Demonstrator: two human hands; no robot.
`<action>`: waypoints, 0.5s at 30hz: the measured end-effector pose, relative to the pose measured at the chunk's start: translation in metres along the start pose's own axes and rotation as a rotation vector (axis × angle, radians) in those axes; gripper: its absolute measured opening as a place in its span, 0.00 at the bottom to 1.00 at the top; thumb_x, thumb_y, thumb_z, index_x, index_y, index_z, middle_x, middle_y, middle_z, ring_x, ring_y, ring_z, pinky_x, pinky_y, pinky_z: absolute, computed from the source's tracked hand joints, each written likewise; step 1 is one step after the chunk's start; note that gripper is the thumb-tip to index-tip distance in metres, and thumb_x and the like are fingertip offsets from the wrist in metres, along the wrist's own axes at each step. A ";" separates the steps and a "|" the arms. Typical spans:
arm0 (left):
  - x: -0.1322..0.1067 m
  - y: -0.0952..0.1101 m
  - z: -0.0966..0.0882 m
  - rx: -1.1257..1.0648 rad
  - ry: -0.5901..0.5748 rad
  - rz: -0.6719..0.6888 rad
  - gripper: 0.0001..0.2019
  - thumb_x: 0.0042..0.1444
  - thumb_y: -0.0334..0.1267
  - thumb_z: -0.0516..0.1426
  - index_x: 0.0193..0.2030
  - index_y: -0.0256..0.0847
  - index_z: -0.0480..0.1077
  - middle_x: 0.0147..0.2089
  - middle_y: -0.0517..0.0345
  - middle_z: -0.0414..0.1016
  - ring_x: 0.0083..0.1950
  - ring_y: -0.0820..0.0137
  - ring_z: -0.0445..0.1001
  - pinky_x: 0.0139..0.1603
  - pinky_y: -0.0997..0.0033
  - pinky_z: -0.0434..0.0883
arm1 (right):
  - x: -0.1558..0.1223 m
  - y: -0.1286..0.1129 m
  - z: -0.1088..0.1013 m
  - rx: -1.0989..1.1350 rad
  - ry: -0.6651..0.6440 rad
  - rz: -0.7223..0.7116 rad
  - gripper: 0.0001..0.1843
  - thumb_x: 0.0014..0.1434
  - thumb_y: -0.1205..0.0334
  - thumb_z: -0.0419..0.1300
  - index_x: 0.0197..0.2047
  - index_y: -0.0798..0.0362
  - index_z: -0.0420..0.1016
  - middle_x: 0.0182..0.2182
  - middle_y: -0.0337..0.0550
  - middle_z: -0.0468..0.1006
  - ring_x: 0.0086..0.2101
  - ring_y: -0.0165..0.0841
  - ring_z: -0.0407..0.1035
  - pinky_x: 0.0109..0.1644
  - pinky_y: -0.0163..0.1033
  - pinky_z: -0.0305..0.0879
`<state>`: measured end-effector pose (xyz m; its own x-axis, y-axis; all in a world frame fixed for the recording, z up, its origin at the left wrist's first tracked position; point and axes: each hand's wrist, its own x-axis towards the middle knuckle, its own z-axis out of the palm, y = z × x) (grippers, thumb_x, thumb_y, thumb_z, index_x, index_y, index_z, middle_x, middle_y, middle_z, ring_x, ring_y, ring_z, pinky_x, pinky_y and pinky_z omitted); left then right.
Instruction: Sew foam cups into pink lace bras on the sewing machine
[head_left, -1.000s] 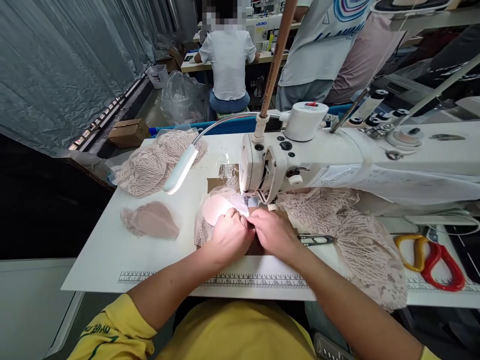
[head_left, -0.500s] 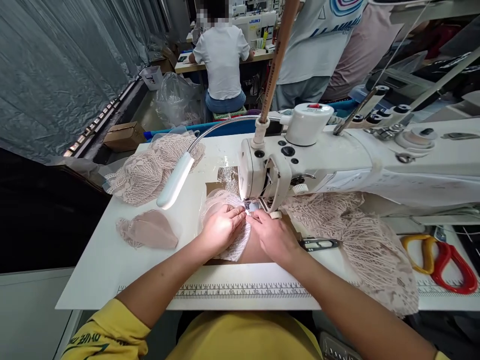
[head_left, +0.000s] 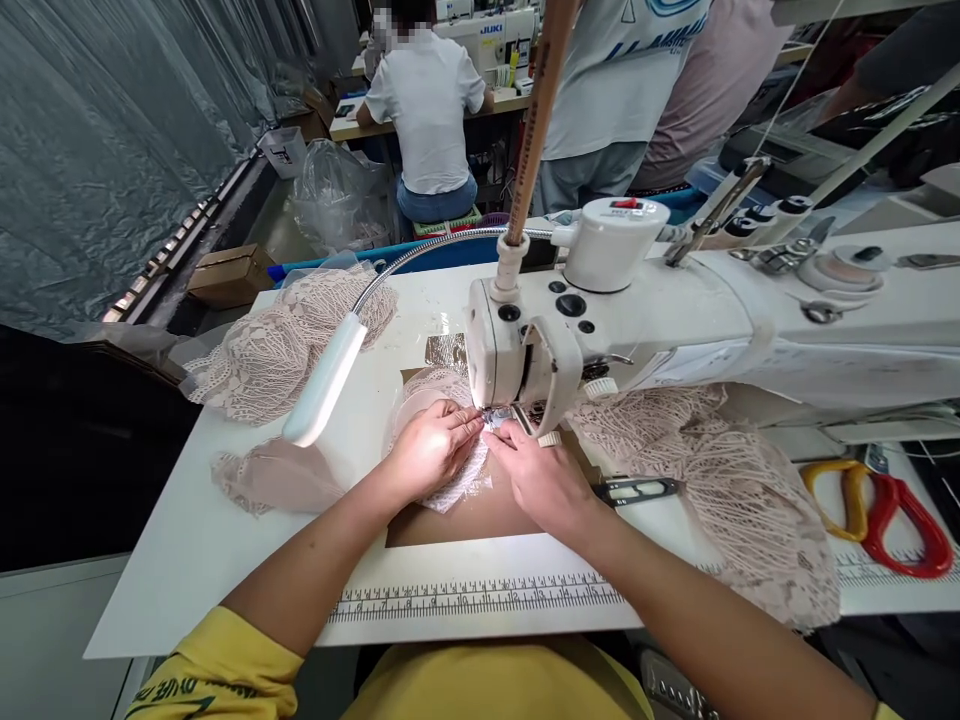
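A pale pink lace bra cup (head_left: 453,490) lies under the needle area of a white sewing machine (head_left: 499,345). My left hand (head_left: 435,445) presses down on it from the left, fingers together, the tips close to the presser foot (head_left: 495,416). On the other side my right hand (head_left: 536,470) is closed, with thumb and forefinger pinching at the cup's edge just in front of the foot. The fingers hide part of that edge. Beneath lies a brown plate (head_left: 457,530) set in the white table.
More lace cups (head_left: 277,350) and a single cup (head_left: 289,475) lie at left, under a lamp (head_left: 326,380). Gathered lace (head_left: 720,480), thread snips (head_left: 637,490) and red-handled scissors (head_left: 911,525) are at right. A printed ruler (head_left: 480,598) runs along the front edge. Co-workers (head_left: 427,110) are beyond.
The lace cup has shifted away from me under the foot, so more brown plate shows before it. Both hands keep their hold. The whole view has moved slightly.
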<state>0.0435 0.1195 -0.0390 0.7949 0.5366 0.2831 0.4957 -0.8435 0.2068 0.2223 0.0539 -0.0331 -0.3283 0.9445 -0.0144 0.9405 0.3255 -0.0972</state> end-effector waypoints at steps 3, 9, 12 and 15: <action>0.001 -0.001 0.001 -0.002 -0.010 -0.018 0.15 0.65 0.33 0.47 0.48 0.34 0.74 0.49 0.45 0.77 0.42 0.64 0.73 0.45 0.61 0.68 | 0.000 0.000 0.002 0.006 0.008 0.000 0.27 0.59 0.75 0.47 0.56 0.48 0.72 0.45 0.48 0.74 0.36 0.37 0.67 0.35 0.39 0.60; -0.001 0.000 0.004 0.018 -0.002 -0.157 0.16 0.65 0.37 0.48 0.51 0.35 0.73 0.52 0.46 0.76 0.48 0.59 0.69 0.45 0.60 0.68 | -0.002 0.002 0.005 0.032 0.054 -0.014 0.28 0.58 0.76 0.47 0.58 0.46 0.71 0.46 0.47 0.74 0.37 0.38 0.66 0.36 0.40 0.59; -0.006 0.001 0.004 0.063 -0.020 -0.212 0.18 0.65 0.39 0.48 0.56 0.37 0.69 0.58 0.46 0.72 0.55 0.55 0.66 0.50 0.54 0.65 | -0.002 0.003 0.006 0.043 0.082 -0.024 0.27 0.57 0.76 0.48 0.55 0.47 0.73 0.42 0.46 0.75 0.37 0.37 0.66 0.37 0.39 0.59; -0.009 0.001 0.004 0.095 -0.059 -0.225 0.20 0.64 0.41 0.48 0.61 0.39 0.65 0.62 0.47 0.67 0.62 0.50 0.59 0.55 0.48 0.61 | -0.002 0.003 0.008 0.048 0.122 -0.024 0.25 0.60 0.74 0.47 0.56 0.49 0.73 0.43 0.47 0.75 0.36 0.36 0.67 0.37 0.38 0.59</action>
<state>0.0381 0.1138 -0.0451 0.6785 0.7112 0.1838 0.6912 -0.7028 0.1682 0.2255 0.0528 -0.0414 -0.3346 0.9360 0.1094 0.9264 0.3480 -0.1439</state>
